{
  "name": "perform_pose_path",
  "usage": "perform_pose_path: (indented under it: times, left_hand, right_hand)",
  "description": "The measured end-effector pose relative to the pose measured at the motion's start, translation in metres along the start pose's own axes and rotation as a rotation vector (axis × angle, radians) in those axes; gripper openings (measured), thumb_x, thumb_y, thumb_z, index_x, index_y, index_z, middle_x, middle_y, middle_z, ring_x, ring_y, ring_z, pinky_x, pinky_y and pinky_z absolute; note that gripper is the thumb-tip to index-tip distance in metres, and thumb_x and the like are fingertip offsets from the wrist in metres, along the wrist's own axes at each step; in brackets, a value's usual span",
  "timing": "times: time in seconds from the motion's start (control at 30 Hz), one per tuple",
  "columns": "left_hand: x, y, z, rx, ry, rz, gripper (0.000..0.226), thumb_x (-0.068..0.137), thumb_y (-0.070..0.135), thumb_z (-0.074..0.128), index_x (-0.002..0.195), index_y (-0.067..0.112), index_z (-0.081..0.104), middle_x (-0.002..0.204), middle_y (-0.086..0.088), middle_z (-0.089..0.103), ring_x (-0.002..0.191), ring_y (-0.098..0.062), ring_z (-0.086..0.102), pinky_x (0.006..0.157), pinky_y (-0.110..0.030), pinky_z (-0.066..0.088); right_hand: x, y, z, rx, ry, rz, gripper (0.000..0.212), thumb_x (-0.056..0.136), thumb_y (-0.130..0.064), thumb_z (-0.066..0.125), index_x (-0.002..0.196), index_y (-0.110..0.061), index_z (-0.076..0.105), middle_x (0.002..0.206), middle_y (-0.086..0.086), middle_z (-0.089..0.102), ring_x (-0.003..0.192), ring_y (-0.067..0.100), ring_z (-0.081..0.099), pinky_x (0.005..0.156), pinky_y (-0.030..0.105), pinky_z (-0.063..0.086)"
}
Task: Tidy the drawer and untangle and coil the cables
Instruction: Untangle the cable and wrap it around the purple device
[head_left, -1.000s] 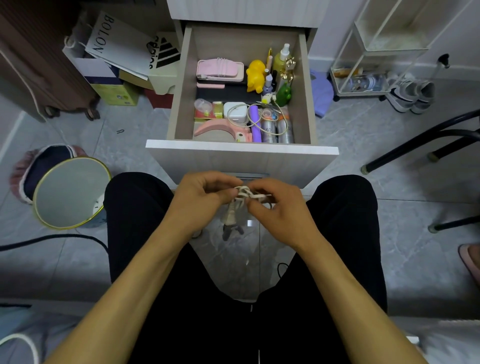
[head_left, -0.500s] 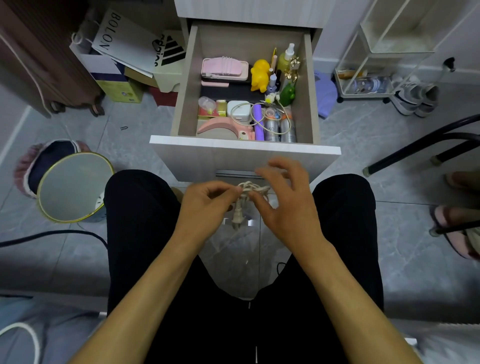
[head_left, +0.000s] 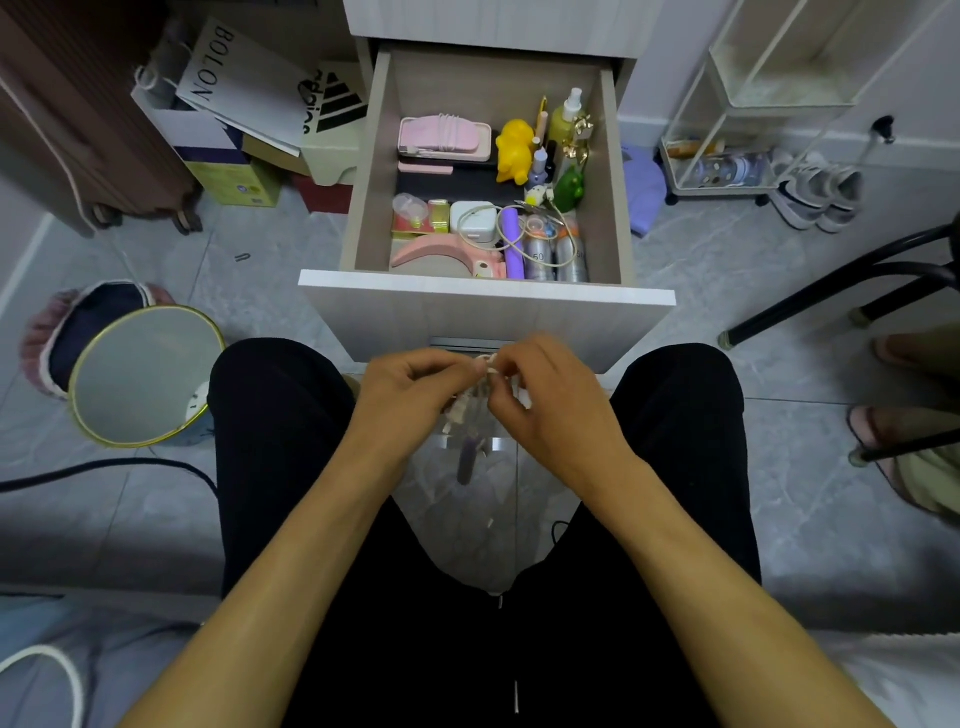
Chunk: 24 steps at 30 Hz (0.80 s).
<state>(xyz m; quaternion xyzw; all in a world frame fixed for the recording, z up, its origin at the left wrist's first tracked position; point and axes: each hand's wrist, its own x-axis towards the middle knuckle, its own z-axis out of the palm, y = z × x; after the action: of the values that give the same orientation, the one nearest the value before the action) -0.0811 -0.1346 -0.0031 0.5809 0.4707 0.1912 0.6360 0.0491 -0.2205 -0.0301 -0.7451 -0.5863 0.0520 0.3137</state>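
Note:
Between my knees, below the drawer front, my left hand (head_left: 415, 389) and my right hand (head_left: 550, 400) both pinch a small bundle of white cable (head_left: 485, 364). Its plug end (head_left: 460, 410) hangs down between the hands. The open drawer (head_left: 483, 293) lies straight ahead. Inside it a white charger (head_left: 472, 221) sits with a loose pale cable (head_left: 563, 244) looping over two silver cans (head_left: 556, 257). A pink case (head_left: 444, 137), a yellow toy (head_left: 514, 150) and small bottles fill the back.
A round gold-rimmed bin (head_left: 140, 374) stands at my left knee. A black cord (head_left: 104, 467) runs over the floor tiles. Boxes and paper bags (head_left: 249, 104) lean at the back left. Black chair legs (head_left: 841, 280), a wire rack (head_left: 753, 114), shoes and another person's feet (head_left: 904, 410) are on the right.
My right hand, spread above the cable half a second ago, has closed back onto the bundle. Both hands stay in front of the drawer front, working the cable.

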Motion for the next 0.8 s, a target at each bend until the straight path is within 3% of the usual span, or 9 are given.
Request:
perform_pose_path:
  times: [0.1,0.27,0.47,0.6,0.8]
  left_hand:
    - [-0.001,0.0,0.003,0.034,0.043,0.086,0.009,0.086,0.019,0.072,0.08,0.025,0.077,0.074,0.01,0.074,0.075,-0.005,0.069,0.066,-0.014,0.052]
    - [-0.005,-0.003,0.01,0.09,0.124,0.191,0.012,0.087,0.02,0.071,0.081,0.03,0.074,0.076,0.017,0.072,0.077,-0.001,0.068,0.07,-0.011,0.053]
    - [-0.006,-0.008,-0.006,0.062,-0.044,0.26,0.016,0.089,0.015,0.069,0.096,0.028,0.073,0.095,0.011,0.074,0.094,-0.01,0.069,0.086,-0.023,0.054]
    - [-0.003,-0.008,-0.011,0.021,0.038,0.262,0.024,0.082,0.003,0.074,0.086,0.026,0.073,0.091,0.007,0.074,0.087,-0.006,0.07,0.08,-0.017,0.052]
    - [-0.004,-0.014,-0.009,0.01,0.066,0.355,0.028,0.075,-0.007,0.077,0.078,0.02,0.07,0.092,0.004,0.071,0.087,-0.008,0.07,0.081,-0.017,0.052]
  right_hand:
    - [-0.007,-0.003,-0.002,0.26,0.022,0.248,0.004,0.088,-0.017,0.066,0.087,-0.018,0.062,0.078,-0.011,0.055,0.067,0.01,0.054,0.059,0.013,0.043]
    - [-0.011,-0.017,-0.001,0.495,0.142,0.413,0.008,0.088,-0.014,0.069,0.088,-0.019,0.064,0.074,-0.002,0.067,0.058,0.014,0.063,0.055,0.03,0.055]
    - [-0.003,-0.021,-0.011,0.84,0.212,0.589,0.007,0.089,-0.005,0.067,0.086,-0.01,0.062,0.067,0.005,0.071,0.059,0.019,0.068,0.059,0.026,0.055]
    - [-0.004,-0.02,-0.011,0.818,0.081,0.565,0.019,0.088,0.004,0.062,0.087,-0.014,0.062,0.068,0.003,0.067,0.06,0.017,0.066,0.059,0.023,0.053]
    - [-0.003,-0.014,-0.014,0.695,0.001,0.516,0.02,0.081,-0.002,0.069,0.081,-0.022,0.065,0.068,0.002,0.064,0.064,0.028,0.061,0.062,0.036,0.054]
